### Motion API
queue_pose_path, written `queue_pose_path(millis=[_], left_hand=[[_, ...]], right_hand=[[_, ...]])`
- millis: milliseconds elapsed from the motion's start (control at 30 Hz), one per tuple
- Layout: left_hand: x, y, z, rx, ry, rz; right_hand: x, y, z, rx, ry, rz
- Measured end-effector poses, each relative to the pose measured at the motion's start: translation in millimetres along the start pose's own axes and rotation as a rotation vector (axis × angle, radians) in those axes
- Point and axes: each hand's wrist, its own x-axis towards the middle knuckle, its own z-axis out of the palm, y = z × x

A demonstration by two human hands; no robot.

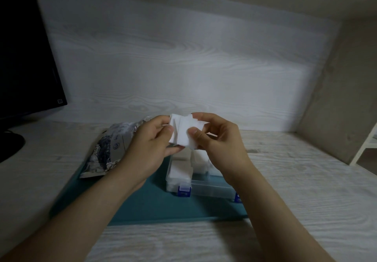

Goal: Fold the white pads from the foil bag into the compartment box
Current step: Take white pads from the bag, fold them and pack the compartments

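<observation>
Both hands hold white pads [182, 130] in the air above the clear compartment box [201, 186]. My left hand [150, 143] grips the pads' left edge, thumb on the near face. My right hand [216, 139] pinches their right part between thumb and fingers. The box has blue latches on its near side and white pads [180, 172] in its left and far compartments; my hands hide part of it. The crumpled foil bag [108, 149], printed in dark blue, lies to the left of the box, partly behind my left wrist.
Box and bag sit on a teal mat [142, 204] on a pale wood-grain desk [295, 180]. A dark monitor [24, 57] stands at the far left. A wood-grain wall rises behind, and a side panel closes off the right.
</observation>
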Motion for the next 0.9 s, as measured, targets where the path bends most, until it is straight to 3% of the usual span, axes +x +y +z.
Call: queue_pose_path(millis=[300, 533, 767, 900], left_hand=[[-0.7, 3.4, 1.1, -0.098, -0.035, -0.057], [-4.3, 6.2, -0.8, -0.016, 0.014, 0.005], [0.0, 6.8, -5.0, -0.088, 0.112, -0.007], [2.3, 4.8, -6.7, -0.079, 0.083, -0.002]], right_hand=[[-2.0, -1.1, 2.3, -0.054, 0.004, -0.033], [-4.1, -3.4, 5.5, -0.086, -0.033, -0.038], [0.7, -0.3, 0.4, 0.240, -0.040, 0.076], [2.2, -0.6, -1.7, 0.281, 0.037, 0.147]])
